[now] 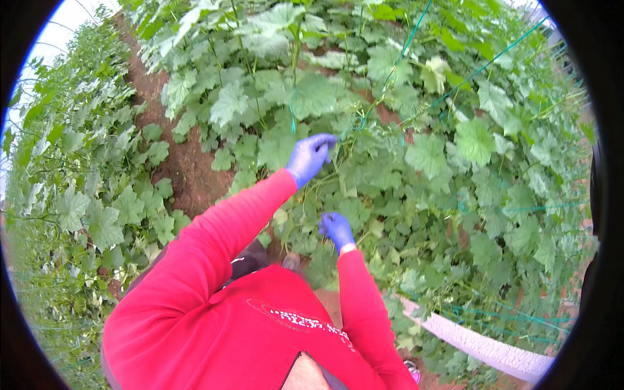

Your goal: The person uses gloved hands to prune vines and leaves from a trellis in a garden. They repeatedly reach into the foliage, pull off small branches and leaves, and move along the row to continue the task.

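Note:
My left hand, in a thin blue-violet glove, reaches into the vine foliage with its fingers curled. Its fingertips are beside green stems and a teal twine knot; whether they grip a stem or the twine cannot be made out. Lower and nearer my body is my right hand, gloved alike, its fingers bent among thin vine stems. What may lie between those fingers is too small to tell. Broad lobed leaves surround both hands. A loose end of teal twine hangs just above the left hand.
Taut teal twine slants across the upper right. A strip of bare reddish soil separates this row from another leafy row at left. At lower right, a pale rough post lies aslant, with a shoe near it.

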Demonstrator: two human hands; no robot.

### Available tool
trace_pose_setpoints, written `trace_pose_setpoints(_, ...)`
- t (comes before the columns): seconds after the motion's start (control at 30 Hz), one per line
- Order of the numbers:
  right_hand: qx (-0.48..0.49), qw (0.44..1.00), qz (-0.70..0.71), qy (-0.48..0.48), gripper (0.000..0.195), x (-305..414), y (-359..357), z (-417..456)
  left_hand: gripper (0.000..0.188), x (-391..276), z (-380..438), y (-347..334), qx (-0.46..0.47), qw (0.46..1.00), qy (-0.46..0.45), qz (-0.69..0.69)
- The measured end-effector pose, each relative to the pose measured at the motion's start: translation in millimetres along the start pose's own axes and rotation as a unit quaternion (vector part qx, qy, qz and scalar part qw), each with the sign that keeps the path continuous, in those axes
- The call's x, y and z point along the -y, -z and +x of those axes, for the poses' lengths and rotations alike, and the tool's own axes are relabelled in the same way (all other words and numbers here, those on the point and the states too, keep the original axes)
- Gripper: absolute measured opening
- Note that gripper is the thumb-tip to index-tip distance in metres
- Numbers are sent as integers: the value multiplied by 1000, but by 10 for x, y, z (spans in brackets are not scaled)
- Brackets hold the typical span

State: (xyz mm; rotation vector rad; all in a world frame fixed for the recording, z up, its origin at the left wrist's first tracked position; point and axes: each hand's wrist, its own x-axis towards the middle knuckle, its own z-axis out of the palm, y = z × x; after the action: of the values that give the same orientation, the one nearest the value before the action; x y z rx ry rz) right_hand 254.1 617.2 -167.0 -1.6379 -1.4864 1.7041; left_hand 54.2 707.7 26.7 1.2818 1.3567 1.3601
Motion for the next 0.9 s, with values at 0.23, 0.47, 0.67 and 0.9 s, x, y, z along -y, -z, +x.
trace_pose_setpoints(0.23, 25, 999, 24, -11, 29, 784, -239, 30, 22, 217, 732, 1236, -93, 995, -11, 24)
trace_pose_setpoints(0.47, -190, 977, 72, 68, 36, 2499, -669, 1014, 29, -248, 1858, 1454, 20, 953, -116, 279)
trace_pose_setpoints(0.67, -175, 954, 241, 27, 28, 2514, -916, 1585, 29, 426, 2335, 1280, 35, 856, -424, 294)
trace_pose_setpoints(0.9, -189, 974, 120, 38, 33, 2317, -1265, 996, 47, -460, 1836, 1323, 250, 885, -171, 353)
